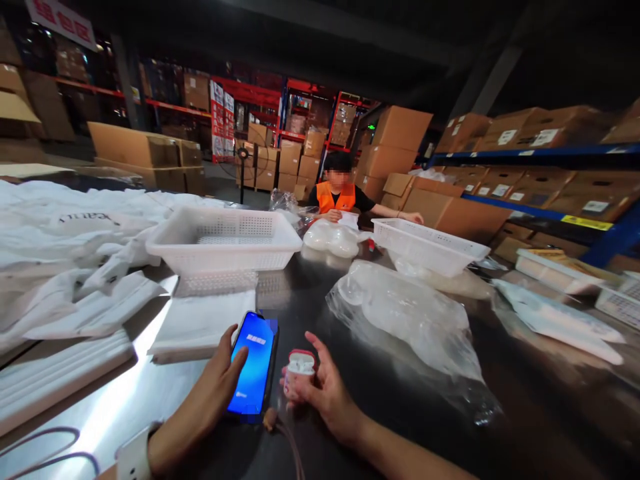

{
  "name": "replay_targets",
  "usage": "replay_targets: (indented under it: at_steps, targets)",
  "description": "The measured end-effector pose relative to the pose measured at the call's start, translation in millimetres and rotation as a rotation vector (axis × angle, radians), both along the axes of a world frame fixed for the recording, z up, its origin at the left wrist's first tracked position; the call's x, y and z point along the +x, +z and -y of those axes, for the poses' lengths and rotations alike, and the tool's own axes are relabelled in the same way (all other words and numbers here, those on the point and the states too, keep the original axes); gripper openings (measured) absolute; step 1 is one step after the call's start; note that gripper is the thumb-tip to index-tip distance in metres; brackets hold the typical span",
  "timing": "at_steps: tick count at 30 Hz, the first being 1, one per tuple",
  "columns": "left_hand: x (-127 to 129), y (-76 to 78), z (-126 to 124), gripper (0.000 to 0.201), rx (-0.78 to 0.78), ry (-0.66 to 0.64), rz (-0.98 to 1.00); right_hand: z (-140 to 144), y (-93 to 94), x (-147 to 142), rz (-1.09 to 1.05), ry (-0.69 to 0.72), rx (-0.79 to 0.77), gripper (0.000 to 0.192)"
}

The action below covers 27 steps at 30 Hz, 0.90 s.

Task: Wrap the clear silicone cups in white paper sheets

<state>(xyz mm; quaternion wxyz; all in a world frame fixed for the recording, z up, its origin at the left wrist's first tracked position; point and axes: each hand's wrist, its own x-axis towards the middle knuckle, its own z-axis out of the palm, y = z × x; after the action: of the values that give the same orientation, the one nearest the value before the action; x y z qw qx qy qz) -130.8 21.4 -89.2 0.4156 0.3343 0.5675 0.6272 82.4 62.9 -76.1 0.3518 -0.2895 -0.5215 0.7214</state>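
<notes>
glossy metal table, perforated plastic basket

The worktop is a dark, glossy surface that reflects light at its near left. A phone with a lit blue screen lies on it at the near edge. Folded white garments lie just behind the phone, and two white perforated baskets stand farther back. A clear plastic bag lies between them. Flat white packets lie at the right.
</notes>
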Motion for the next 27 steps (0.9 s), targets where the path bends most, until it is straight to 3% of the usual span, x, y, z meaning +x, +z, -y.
replay_targets:
  at_steps: [2, 5, 7, 11, 14, 20, 23, 27]
  targets:
    - [2.7, 3.6, 7.3, 0.063, -0.021, -0.008, -0.26, 0.6, -2.6, -0.2, 0.002, 0.03, 0.023, 0.083]
    - [7.0, 13.1, 17.5, 0.051, 0.024, 0.01, -0.655, 1.5, -6.3, 0.5, 0.05, 0.06, 0.106, 0.065]
    - [13.1, 21.1, 23.1, 0.038, 0.078, -0.029, -0.78, 3.9, -7.2, 2.6, 0.116, 0.06, 0.224, 0.058]
    - [30.6, 28.7, 29.6, 0.011, 0.128, -0.264, -0.701, 13.2, -10.0, 9.8, 0.351, 0.075, 0.572, 0.053]
    - [39.4, 25.2, 31.5, 0.005, 0.156, -0.284, -0.634, 16.5, -17.8, 13.0, 0.463, 0.018, 0.884, 0.057]
    - [44.7, 25.5, 38.5, 0.019, 0.062, -0.368, -0.76, 7.9, -18.7, 7.5, 0.18, 0.004, 1.506, 0.052]
    - [47.0, 32.1, 40.6, 0.022, -0.03, -0.406, -0.639, 6.2, -10.7, 6.0, 0.241, 0.028, 1.629, 0.05]
    - [48.0, 37.8, 39.8, 0.023, -0.036, -0.398, -0.491, 7.4, -4.3, 6.8, 0.293, 0.039, 1.661, 0.047]
